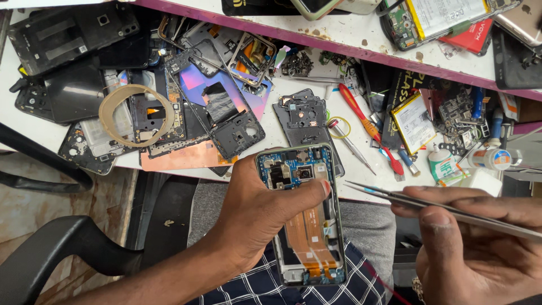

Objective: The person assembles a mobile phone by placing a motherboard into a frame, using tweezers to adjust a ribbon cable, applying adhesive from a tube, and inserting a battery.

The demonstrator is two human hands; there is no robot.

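My left hand (254, 217) grips an opened phone (307, 226) from its left side, thumb pressed across the blue circuit board near the top. Orange flex ribbons run down the phone's middle. The phone is held upright over my lap, just below the table edge. My right hand (480, 248) holds metal tweezers (429, 203), their thin tips pointing left, a short way to the right of the phone and not touching it.
The white table (293, 141) carries several phone back covers and frames, a roll of tape (135, 116), a red-handled screwdriver (370, 127), a loose battery (414, 123) and small glue bottles (442, 164). A black chair arm (62, 248) sits at lower left.
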